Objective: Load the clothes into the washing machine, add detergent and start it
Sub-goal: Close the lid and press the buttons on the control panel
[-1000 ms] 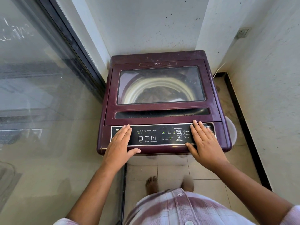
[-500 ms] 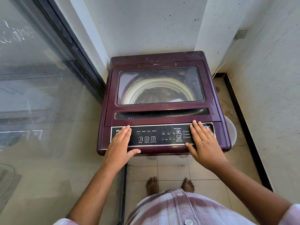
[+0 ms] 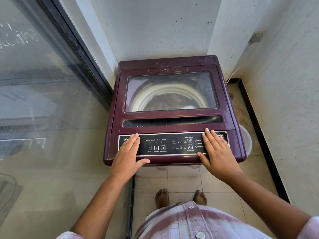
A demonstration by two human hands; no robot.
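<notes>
Washing machine (image 3: pixel 172 125) unchanged: left hand (image 3: pixel 126 156) and right hand (image 3: pixel 217 152) stay flat, fingers straight, on its control panel (image 3: pixel 168 152).

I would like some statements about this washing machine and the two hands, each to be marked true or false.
1. The lid is shut. True.
2. The left hand grips the lid handle. False: it lies flat on the left end of the panel.
3. The right hand lies flat on the right end of the panel. True.
4. The drum is empty. False: dark clothes show through the lid's window.
5. A finger presses the Start/Pause button. False: that button lies bare between the hands.
</notes>
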